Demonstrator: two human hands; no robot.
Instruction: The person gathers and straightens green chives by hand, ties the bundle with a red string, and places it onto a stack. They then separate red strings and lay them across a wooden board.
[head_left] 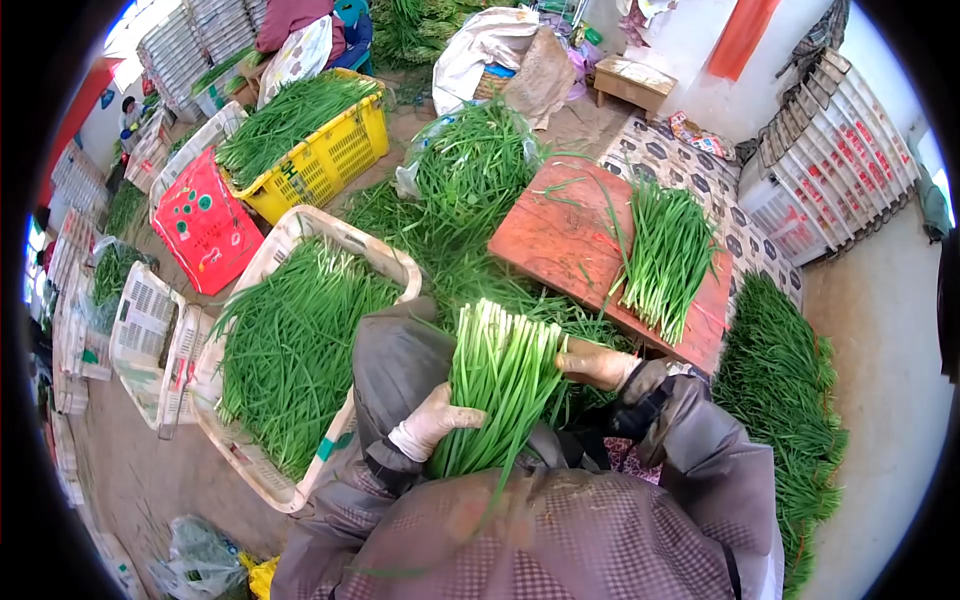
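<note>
A thick bunch of garlic chives (503, 372) is upright over my lap, pale cut ends at the top and green leaves hanging down. My left hand (436, 420), in a whitish glove, closes round its lower left side, thumb across the front. On the upper right side, my gloved right hand (596, 364) grips it near the pale ends; some fingers are hidden behind the stems. Another bunch of chives (668, 258) lies on a reddish board (570, 222) just beyond my right hand. To my left, a white plastic crate (408, 272) holds loose chives (295, 350).
A yellow crate (335, 155) full of greens stands beyond the white one. Loose greens (465, 170) are heaped ahead. Bundled chives (780, 400) line the right wall, below stacked crates (835, 150). Another person (300, 30) sits at the back left.
</note>
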